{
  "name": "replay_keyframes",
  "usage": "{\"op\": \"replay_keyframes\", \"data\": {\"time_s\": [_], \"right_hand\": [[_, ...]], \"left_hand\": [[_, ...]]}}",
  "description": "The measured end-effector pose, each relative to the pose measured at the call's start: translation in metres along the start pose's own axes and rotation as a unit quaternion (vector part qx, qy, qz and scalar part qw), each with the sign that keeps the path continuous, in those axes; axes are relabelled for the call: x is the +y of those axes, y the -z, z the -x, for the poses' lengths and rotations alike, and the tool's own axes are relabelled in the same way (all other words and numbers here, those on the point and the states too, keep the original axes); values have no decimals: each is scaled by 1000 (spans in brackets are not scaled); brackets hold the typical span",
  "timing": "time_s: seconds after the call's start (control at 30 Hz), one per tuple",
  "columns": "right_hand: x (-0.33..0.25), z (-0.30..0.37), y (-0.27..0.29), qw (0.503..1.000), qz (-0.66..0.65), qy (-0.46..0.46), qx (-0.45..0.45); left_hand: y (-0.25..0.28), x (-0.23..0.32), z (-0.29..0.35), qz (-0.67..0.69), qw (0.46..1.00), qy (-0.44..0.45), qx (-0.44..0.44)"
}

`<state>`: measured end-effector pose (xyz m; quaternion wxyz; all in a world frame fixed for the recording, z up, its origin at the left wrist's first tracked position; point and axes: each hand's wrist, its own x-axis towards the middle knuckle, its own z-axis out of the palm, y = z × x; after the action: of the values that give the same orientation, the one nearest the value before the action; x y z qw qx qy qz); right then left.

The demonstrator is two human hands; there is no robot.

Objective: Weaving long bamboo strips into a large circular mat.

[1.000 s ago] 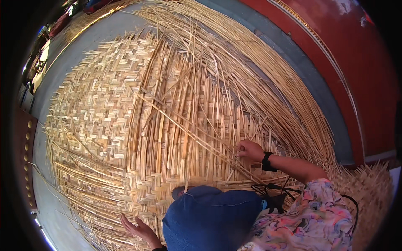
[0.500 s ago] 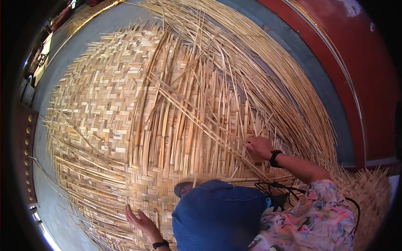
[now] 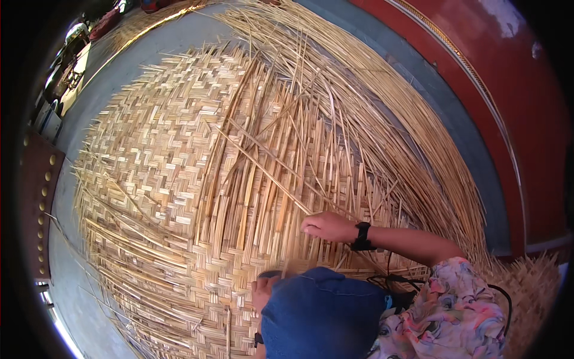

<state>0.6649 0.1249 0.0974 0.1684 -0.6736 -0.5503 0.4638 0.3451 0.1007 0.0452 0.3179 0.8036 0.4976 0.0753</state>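
Observation:
A large mat (image 3: 167,131) of split reed or bamboo strips lies on the floor, its woven part showing a zigzag pattern. My right hand (image 3: 327,227), with a black band at the wrist, is closed around the near end of a long thin strip (image 3: 263,170). That strip slants across the loose upright strips (image 3: 251,203) toward the far left. My left hand (image 3: 260,293) is low over the woven band (image 3: 209,269) near me. Blue cloth (image 3: 323,311) hides part of it, and its fingers are too unclear to read.
A thick pile of loose strips (image 3: 412,137) runs along the right of the mat. Beyond it are a blue-grey floor band (image 3: 430,102) and a red wall (image 3: 508,90). Grey floor (image 3: 78,149) borders the left, beside a dark red panel with gold studs (image 3: 42,203).
My right hand has moved left and slightly nearer, with the long strip in it. My left hand has moved right and up, partly behind the blue cloth. The view has shifted slightly.

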Motion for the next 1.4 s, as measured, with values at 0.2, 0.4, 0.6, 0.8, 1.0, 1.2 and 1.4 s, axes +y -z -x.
{"op": "replay_keyframes", "data": {"time_s": [0.2, 0.4, 0.6, 0.8, 1.0, 1.2, 1.4], "right_hand": [[5, -9, -11, 931, 290, 220, 1], [26, -4, 55, 964, 174, 145, 142], [151, -12, 190, 882, 206, -108, 410], [244, -41, 288, 795, 207, -321, 470], [281, -105, 320, 798, 195, -322, 470], [235, -120, 308, 777, 126, -40, 615], [46, -51, 197, 915, -42, 111, 385]], "left_hand": [[7, -4, -11, 363, 917, 164, 3], [-14, -91, 4, 313, 924, 167, -143], [22, -57, -40, 249, 925, 209, -197], [59, -52, -60, 205, 928, 250, -186], [78, -51, -64, 191, 921, 290, -179], [90, -43, -67, 204, 923, 276, -175], [116, 17, -109, 254, 939, 186, -136]]}}
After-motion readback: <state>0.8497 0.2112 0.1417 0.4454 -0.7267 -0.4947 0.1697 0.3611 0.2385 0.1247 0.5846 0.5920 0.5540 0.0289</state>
